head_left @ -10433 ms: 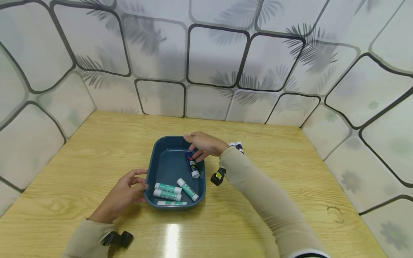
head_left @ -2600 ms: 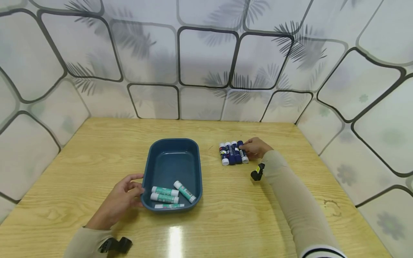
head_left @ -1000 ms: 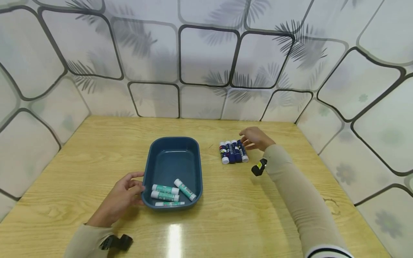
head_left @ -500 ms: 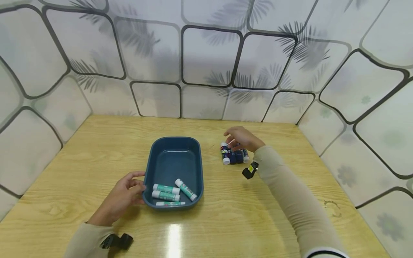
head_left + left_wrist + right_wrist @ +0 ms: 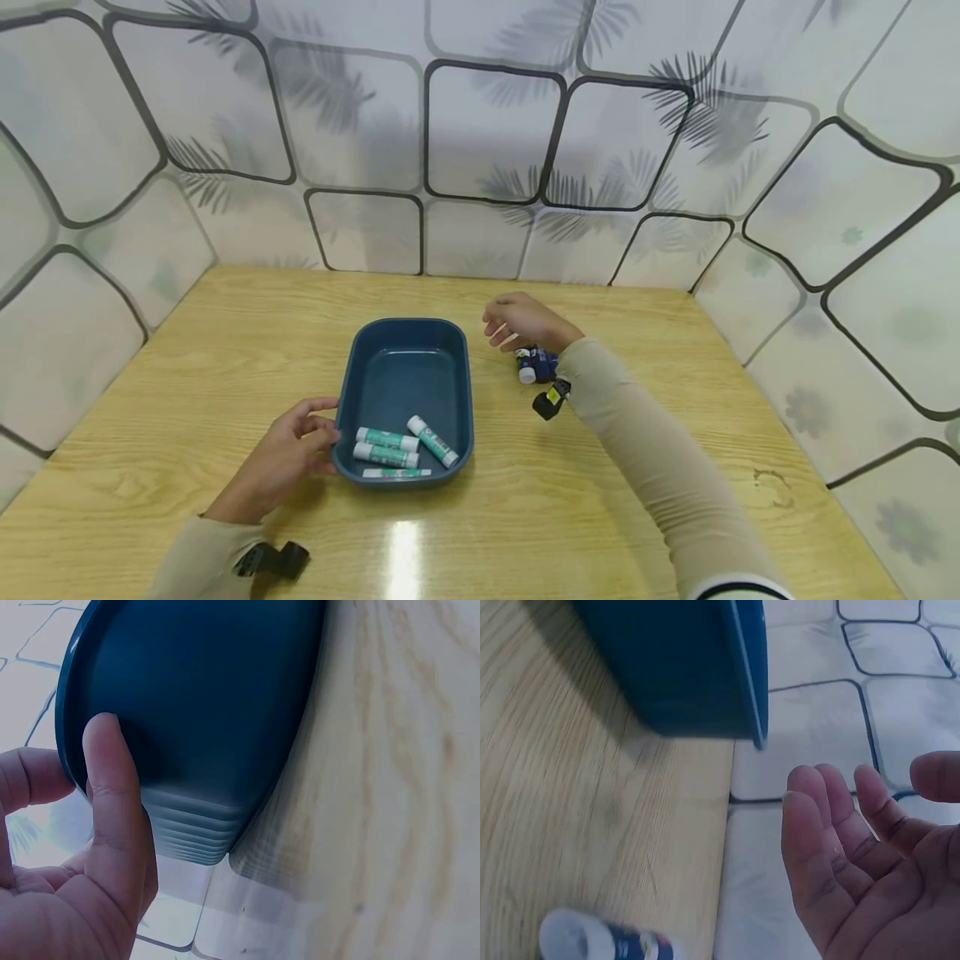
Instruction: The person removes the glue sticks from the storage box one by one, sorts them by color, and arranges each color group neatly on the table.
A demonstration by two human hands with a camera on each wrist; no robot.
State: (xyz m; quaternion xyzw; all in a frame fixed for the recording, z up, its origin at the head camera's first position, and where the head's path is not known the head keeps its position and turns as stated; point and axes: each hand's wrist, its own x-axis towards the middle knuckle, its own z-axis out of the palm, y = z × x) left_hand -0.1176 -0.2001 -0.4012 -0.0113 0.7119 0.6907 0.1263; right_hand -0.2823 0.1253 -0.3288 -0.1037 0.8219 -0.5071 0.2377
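Observation:
A dark blue plastic bin (image 5: 408,375) stands on the table in the head view. Several green-and-white glue sticks (image 5: 386,455) lie in its near end. My left hand (image 5: 281,458) is at the bin's left side, thumb and fingertips touching the wall and rim; the left wrist view shows the thumb (image 5: 112,780) against the outer wall. My right hand (image 5: 525,323), fingers loosely bent around nothing, hovers right of the bin. Below it on the table lie dark blue glue sticks (image 5: 526,367), partly covered by the hand and sleeve; one blue-and-white glue stick (image 5: 641,943) shows in the right wrist view.
The wooden table (image 5: 480,533) meets patterned walls (image 5: 360,229) at the back and sides. A ring-shaped stain (image 5: 772,487) marks its right part. A small black camera (image 5: 551,400) sits on the right wrist, another camera (image 5: 288,560) on the left.
The dark blue glue stick that was in the bin about ten seconds ago now lies outside, in the row on the table. My right hand has let go and moved left; my left hand stays.

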